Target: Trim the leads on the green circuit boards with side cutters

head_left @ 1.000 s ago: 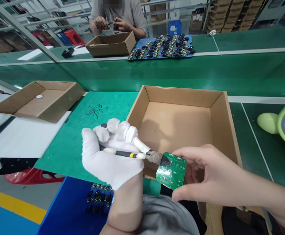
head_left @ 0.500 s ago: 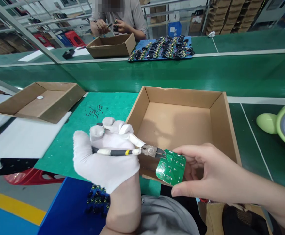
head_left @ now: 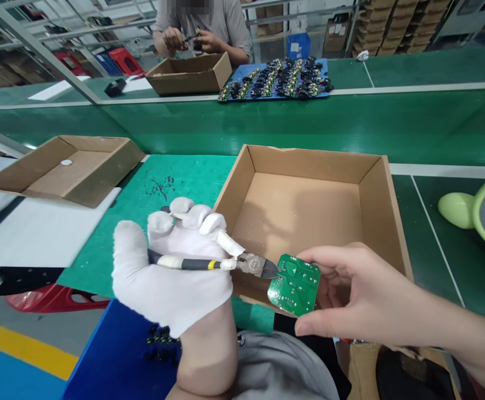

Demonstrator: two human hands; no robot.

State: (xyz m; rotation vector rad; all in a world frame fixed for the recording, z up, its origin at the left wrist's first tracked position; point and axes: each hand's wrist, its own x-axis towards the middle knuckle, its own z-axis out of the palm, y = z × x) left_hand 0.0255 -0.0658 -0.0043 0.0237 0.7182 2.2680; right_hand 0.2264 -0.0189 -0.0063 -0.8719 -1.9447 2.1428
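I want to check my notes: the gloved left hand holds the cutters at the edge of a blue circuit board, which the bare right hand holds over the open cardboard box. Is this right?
Not quite: the head view shows the circuit board is green, not blue. The rest stands: the gloved left hand holds the cutters at its edge, and the bare right hand holds it over the open cardboard box.

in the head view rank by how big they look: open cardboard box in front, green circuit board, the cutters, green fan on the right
1. Cardboard box
2. Cutters and fan: unsure, the fan is cut off by the frame edge and the glove hides part of the cutters
3. Circuit board
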